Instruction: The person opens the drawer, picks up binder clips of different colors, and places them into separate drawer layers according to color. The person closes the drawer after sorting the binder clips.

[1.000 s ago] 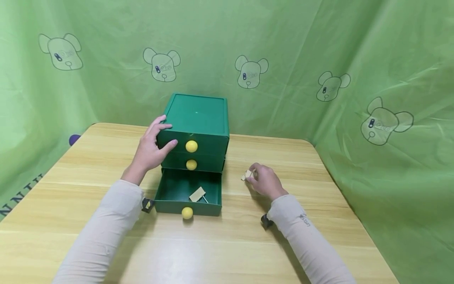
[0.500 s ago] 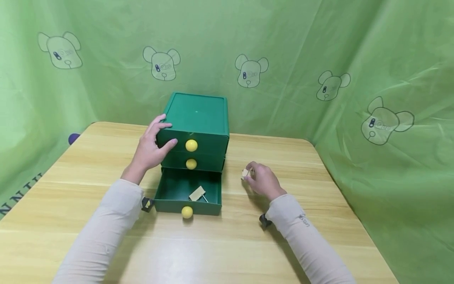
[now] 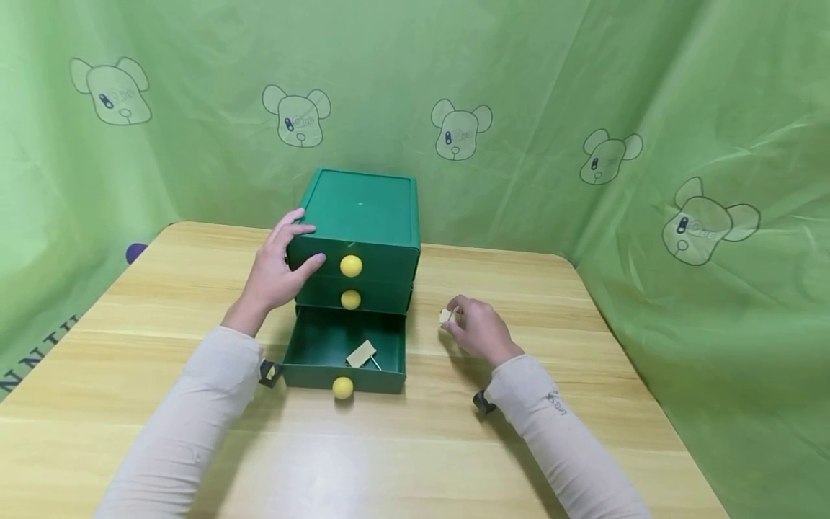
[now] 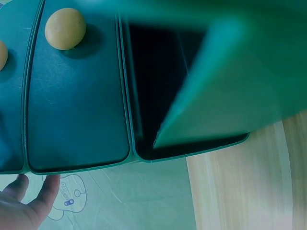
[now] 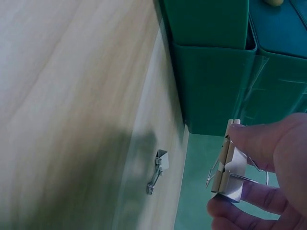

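Observation:
A cream binder clip (image 5: 229, 167) with wire handles is pinched between the thumb and fingers of my right hand (image 3: 481, 330), right of the green drawer cabinet (image 3: 363, 209). The right wrist view shows it close up. My left hand (image 3: 272, 272) rests on the cabinet's upper left corner, thumb on the front, other fingers along the side and top edge. The bottom drawer (image 3: 318, 376) stands pulled out, and inside it lies another cream binder clip (image 3: 360, 354). A further small clip (image 5: 161, 165) lies on the table in the right wrist view.
Two closed drawers with yellow knobs (image 3: 351, 266) sit above the pulled-out one. The wooden table (image 3: 519, 288) extends around the cabinet. Green cloth (image 3: 376, 58) printed with bear heads hangs behind and at both sides. A purple round thing (image 3: 135, 252) shows beyond the table's left edge.
My right hand has shifted slightly left with the binder clip in its fingers. The left hand, the cabinet and the clip in the drawer stay in place.

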`<move>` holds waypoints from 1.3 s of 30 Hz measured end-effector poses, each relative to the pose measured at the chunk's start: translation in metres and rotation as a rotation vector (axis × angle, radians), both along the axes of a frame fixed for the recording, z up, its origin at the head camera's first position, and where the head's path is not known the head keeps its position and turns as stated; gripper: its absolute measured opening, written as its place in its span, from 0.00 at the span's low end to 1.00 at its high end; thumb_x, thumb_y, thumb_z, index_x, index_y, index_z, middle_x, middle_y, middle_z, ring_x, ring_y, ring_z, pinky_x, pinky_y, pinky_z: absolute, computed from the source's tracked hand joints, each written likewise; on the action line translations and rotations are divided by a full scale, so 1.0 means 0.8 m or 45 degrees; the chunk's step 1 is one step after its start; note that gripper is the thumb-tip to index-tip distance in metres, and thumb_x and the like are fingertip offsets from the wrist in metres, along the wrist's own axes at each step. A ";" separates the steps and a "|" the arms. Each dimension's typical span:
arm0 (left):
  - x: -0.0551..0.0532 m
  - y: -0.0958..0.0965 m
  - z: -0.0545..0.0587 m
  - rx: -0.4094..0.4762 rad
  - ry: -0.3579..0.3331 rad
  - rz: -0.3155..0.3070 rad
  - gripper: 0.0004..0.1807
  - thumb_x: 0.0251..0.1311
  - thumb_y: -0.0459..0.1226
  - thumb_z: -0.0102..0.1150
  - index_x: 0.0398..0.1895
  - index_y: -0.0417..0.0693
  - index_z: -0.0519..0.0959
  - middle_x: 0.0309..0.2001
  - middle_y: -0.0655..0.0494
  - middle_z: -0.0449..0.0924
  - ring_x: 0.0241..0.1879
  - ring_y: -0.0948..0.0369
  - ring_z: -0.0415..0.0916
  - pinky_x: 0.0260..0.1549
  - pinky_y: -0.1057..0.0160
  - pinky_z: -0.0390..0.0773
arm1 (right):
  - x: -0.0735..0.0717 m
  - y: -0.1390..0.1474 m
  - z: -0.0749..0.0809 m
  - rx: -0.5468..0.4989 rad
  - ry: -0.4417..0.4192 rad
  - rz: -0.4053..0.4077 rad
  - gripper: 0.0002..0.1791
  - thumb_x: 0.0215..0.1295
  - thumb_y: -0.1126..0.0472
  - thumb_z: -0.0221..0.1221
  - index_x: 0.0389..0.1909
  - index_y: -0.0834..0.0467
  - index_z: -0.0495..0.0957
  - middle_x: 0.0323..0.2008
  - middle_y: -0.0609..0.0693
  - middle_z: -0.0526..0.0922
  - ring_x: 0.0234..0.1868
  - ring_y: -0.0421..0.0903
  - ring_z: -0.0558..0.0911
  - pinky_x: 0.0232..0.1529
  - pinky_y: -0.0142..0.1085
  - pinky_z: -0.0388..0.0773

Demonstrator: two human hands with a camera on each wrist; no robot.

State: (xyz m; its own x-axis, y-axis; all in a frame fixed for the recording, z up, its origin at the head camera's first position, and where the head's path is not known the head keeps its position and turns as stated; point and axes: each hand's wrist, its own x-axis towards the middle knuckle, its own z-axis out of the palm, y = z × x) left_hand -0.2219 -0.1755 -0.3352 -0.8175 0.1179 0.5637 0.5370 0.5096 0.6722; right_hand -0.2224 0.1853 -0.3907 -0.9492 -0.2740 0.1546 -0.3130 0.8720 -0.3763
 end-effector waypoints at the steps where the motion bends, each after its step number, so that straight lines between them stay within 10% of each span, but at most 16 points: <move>1: 0.000 0.000 0.000 0.000 -0.002 0.002 0.25 0.63 0.41 0.61 0.61 0.43 0.70 0.74 0.52 0.53 0.72 0.47 0.50 0.64 0.37 0.55 | 0.000 0.000 0.001 0.001 0.000 -0.003 0.17 0.62 0.56 0.65 0.48 0.58 0.77 0.36 0.53 0.80 0.36 0.49 0.78 0.39 0.44 0.77; 39: 0.005 0.001 0.002 0.008 -0.016 -0.012 0.24 0.63 0.40 0.61 0.61 0.43 0.70 0.74 0.51 0.53 0.72 0.45 0.50 0.63 0.35 0.55 | 0.028 -0.020 0.016 0.056 0.056 0.042 0.14 0.62 0.53 0.65 0.44 0.55 0.79 0.39 0.55 0.83 0.35 0.48 0.80 0.34 0.42 0.79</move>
